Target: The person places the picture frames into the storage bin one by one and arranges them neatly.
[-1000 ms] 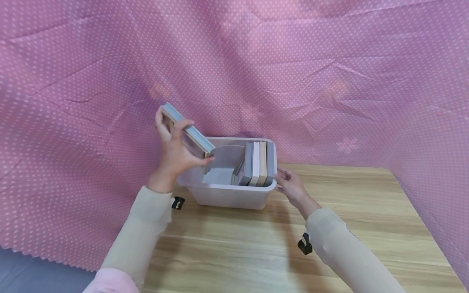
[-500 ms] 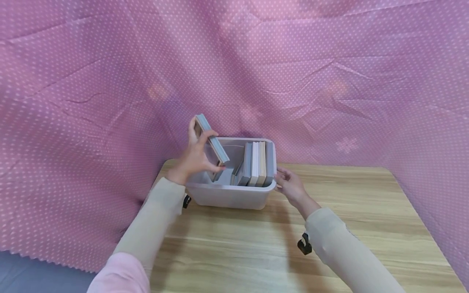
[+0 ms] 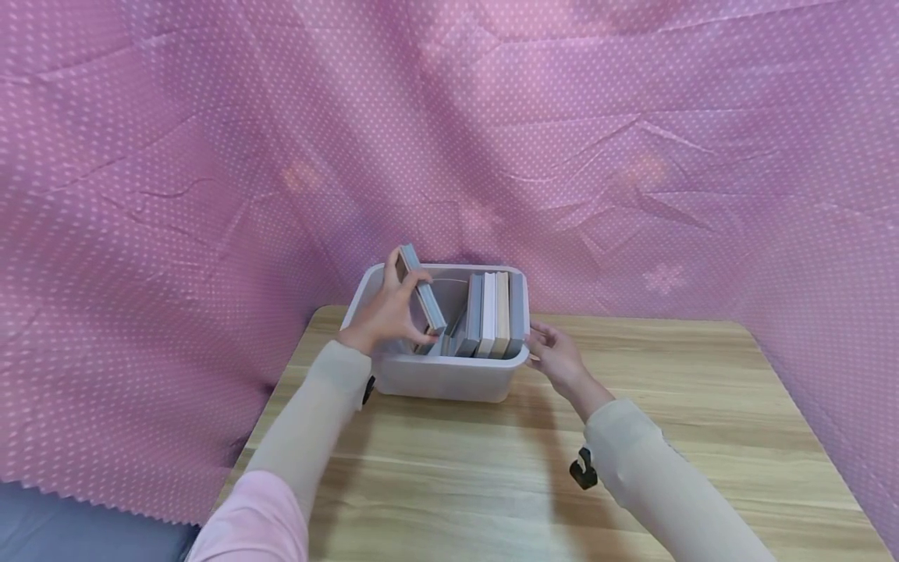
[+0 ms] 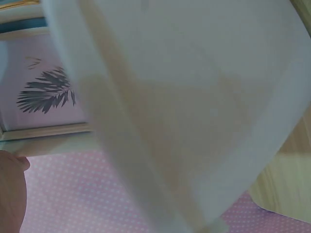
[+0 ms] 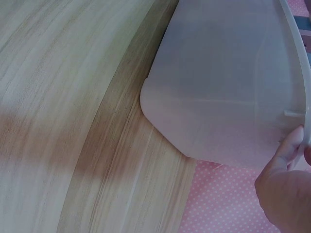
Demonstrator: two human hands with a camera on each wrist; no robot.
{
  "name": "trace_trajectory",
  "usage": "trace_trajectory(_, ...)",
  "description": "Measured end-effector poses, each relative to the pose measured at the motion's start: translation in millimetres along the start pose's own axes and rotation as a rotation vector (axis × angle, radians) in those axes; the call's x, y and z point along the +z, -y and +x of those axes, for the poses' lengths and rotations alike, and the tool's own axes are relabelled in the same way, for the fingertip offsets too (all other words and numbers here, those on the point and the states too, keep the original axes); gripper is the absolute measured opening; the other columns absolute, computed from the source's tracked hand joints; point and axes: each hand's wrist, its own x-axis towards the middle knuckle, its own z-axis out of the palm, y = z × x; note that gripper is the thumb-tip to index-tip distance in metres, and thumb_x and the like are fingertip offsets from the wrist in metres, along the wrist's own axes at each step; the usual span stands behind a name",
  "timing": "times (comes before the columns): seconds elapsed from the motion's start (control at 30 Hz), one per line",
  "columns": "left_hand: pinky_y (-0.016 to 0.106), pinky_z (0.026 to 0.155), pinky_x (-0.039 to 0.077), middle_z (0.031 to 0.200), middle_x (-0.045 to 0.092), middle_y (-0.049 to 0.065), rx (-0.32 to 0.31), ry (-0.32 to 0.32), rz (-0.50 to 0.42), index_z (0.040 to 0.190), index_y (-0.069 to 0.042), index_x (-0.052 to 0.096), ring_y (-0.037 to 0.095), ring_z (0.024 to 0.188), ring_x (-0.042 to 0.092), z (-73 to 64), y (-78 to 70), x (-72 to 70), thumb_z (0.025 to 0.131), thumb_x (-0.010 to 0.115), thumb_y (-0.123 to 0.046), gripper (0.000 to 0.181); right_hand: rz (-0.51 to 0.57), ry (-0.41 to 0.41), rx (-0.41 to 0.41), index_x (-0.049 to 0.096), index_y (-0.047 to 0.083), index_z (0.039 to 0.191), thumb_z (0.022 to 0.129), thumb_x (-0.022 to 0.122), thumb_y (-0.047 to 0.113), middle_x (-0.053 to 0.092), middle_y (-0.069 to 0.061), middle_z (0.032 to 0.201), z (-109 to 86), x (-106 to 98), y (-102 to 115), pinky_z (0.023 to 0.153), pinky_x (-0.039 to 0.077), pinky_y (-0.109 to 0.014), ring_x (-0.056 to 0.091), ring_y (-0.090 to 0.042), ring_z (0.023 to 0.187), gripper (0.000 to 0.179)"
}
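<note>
My left hand [image 3: 389, 312] grips a slim picture frame [image 3: 429, 304] with a pale blue-grey edge, held tilted inside the left half of a white plastic box [image 3: 442, 380]. A framed leaf print [image 4: 48, 92] with a light wooden border shows beside the box wall [image 4: 194, 97] in the left wrist view. Several similar frames [image 3: 489, 316], grey, white and cream, stand on edge at the box's right end. My right hand [image 3: 558, 361] holds the box's right end, its fingers at the rim in the right wrist view, where the outer wall [image 5: 223, 87] fills much of the picture.
The box stands near the back edge of a light wooden table [image 3: 463, 468]. Pink dotted cloth [image 3: 449, 133] hangs behind the table and along both sides. A black wrist mount [image 3: 584, 468] sticks out under the right sleeve.
My left hand has moved right and down with the picture frame, from over the box's left end into the box near the standing frames. The right hand and box have stayed put.
</note>
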Motion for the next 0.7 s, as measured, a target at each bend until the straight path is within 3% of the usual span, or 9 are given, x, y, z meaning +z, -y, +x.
trace_trajectory(0.2,0.052,0.083,0.053,0.149,-0.004,0.026,-0.035,0.052,-0.004,0.121,-0.019,0.041,0.053,0.116,0.04,-1.1,4.1,11.6,0.043,0.097,-0.032,0.097,0.003,-0.007,0.002,0.038,-0.003,0.142,0.099,0.05,0.005,0.049,-0.024,0.131,1.9,0.1,-0.7,0.083,0.055,-0.025,0.057,-0.016,0.099,0.045)
trace_trajectory(0.37,0.053,0.088,0.051,0.149,-0.008,0.028,-0.078,0.097,-0.046,0.12,-0.019,0.04,0.056,0.121,0.034,-0.3,9.5,22.8,0.044,0.097,-0.031,0.097,0.007,-0.006,0.003,0.038,-0.002,0.142,0.099,0.05,0.005,0.05,-0.023,0.129,3.4,0.1,-1.0,0.084,0.055,-0.025,0.057,-0.017,0.1,0.045)
trace_trajectory(0.7,0.046,0.081,0.056,0.151,-0.007,0.026,-0.193,0.201,-0.019,0.122,-0.023,0.038,0.05,0.111,0.047,4.3,13.8,34.9,0.045,0.096,-0.035,0.097,0.011,-0.009,0.008,0.038,-0.002,0.142,0.099,0.05,0.005,0.049,-0.024,0.13,5.0,-0.3,-0.1,0.083,0.055,-0.025,0.056,-0.017,0.102,0.046)
